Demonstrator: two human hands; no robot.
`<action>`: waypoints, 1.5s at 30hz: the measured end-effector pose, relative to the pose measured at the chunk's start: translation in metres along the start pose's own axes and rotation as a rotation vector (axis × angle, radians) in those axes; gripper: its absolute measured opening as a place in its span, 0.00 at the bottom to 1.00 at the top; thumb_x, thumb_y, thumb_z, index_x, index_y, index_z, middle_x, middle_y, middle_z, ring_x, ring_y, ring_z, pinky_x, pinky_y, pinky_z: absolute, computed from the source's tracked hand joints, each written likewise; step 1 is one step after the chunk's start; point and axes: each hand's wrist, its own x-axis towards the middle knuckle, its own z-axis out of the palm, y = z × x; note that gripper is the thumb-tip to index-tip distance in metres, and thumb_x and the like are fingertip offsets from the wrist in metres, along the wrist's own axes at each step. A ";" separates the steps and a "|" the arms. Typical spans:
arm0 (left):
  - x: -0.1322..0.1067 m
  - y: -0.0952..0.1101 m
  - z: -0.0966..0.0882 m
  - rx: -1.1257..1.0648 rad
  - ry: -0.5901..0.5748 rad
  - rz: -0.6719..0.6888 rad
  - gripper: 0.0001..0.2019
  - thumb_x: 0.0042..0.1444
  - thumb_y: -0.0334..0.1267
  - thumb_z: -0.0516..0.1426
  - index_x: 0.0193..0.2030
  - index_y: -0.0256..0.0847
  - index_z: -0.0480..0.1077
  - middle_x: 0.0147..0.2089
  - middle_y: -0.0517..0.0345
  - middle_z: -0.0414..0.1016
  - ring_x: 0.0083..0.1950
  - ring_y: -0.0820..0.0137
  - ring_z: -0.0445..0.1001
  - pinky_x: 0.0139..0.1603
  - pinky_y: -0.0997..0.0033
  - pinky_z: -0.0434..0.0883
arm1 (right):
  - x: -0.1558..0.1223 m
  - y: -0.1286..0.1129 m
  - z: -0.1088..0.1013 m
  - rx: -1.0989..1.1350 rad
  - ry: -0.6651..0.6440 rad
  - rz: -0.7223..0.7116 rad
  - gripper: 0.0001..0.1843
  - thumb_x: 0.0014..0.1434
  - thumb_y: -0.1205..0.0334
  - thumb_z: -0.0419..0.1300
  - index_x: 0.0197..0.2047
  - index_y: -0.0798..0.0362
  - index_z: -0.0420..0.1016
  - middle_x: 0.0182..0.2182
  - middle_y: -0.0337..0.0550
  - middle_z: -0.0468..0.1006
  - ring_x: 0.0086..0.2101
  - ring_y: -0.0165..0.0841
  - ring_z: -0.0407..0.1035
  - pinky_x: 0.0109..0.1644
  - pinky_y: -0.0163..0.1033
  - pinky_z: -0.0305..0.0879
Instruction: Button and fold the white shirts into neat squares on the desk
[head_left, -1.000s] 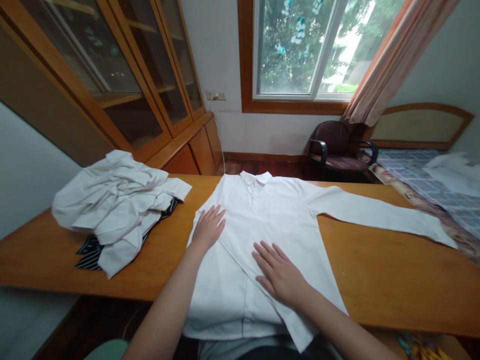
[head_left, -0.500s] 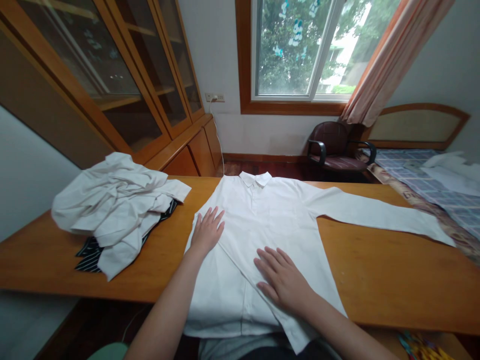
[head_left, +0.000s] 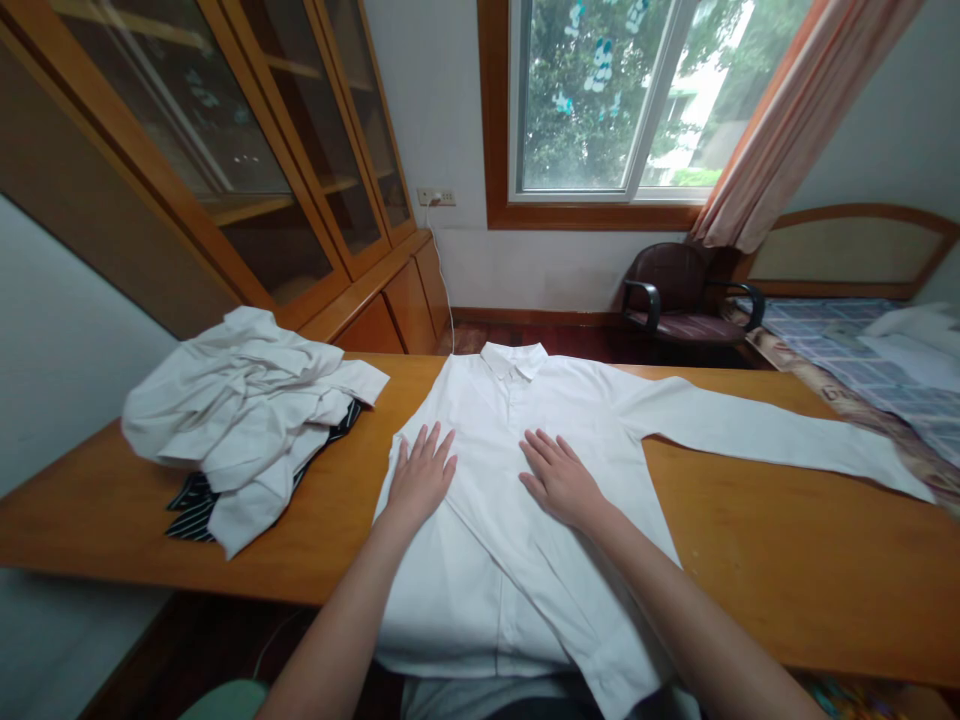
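A white collared shirt (head_left: 525, 420) lies face up on the wooden table (head_left: 765, 540), collar toward the window. One sleeve is folded diagonally across its front; the other sleeve (head_left: 780, 435) stretches out flat to the right. My left hand (head_left: 421, 475) rests flat on the shirt's left side, fingers spread, open. Lying flat on the chest near the middle is my right hand (head_left: 559, 478), also open with fingers apart. Neither hand holds anything.
A heap of crumpled white garments (head_left: 240, 420) over a dark striped cloth (head_left: 196, 495) sits on the table's left. Glass-door cabinets (head_left: 247, 160) stand at left, a dark armchair (head_left: 679, 300) under the window, a bed (head_left: 862, 350) at right.
My right hand has slid up the shirt from the lower front to the chest. My left hand stays almost in place. The view has shifted slightly.
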 end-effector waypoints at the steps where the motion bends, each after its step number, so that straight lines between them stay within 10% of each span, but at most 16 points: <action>1: 0.002 0.001 -0.002 0.007 -0.007 0.001 0.26 0.69 0.44 0.46 0.72 0.41 0.60 0.75 0.47 0.55 0.76 0.51 0.52 0.74 0.37 0.49 | -0.001 0.001 0.001 0.000 0.001 -0.005 0.30 0.71 0.50 0.49 0.71 0.53 0.60 0.71 0.48 0.56 0.70 0.43 0.50 0.73 0.55 0.47; 11: 0.096 0.035 0.009 -0.133 -0.125 0.018 0.31 0.70 0.49 0.42 0.74 0.32 0.53 0.77 0.45 0.46 0.78 0.58 0.44 0.76 0.52 0.48 | -0.010 0.000 0.002 -0.001 0.027 -0.032 0.29 0.71 0.52 0.49 0.72 0.52 0.59 0.71 0.48 0.55 0.70 0.43 0.50 0.73 0.55 0.46; 18: 0.147 0.004 0.029 -0.166 -0.082 -0.075 0.33 0.70 0.51 0.39 0.75 0.32 0.51 0.78 0.44 0.42 0.79 0.59 0.42 0.77 0.51 0.44 | -0.016 0.000 -0.001 0.041 0.026 -0.039 0.29 0.71 0.52 0.50 0.72 0.51 0.59 0.72 0.47 0.55 0.70 0.42 0.49 0.73 0.55 0.48; 32: 0.170 -0.012 0.033 -0.166 -0.082 -0.142 0.33 0.69 0.51 0.39 0.75 0.36 0.50 0.78 0.48 0.41 0.79 0.58 0.41 0.76 0.44 0.43 | -0.017 0.003 -0.003 0.063 0.023 0.055 0.28 0.71 0.52 0.50 0.70 0.50 0.62 0.71 0.46 0.56 0.70 0.42 0.50 0.72 0.54 0.49; 45: 0.167 -0.010 0.031 -0.147 -0.067 -0.135 0.32 0.69 0.51 0.39 0.75 0.37 0.51 0.78 0.50 0.42 0.79 0.58 0.41 0.76 0.44 0.43 | -0.001 0.076 -0.005 -0.132 0.040 0.454 0.32 0.71 0.51 0.48 0.70 0.61 0.60 0.71 0.57 0.55 0.70 0.50 0.49 0.71 0.57 0.45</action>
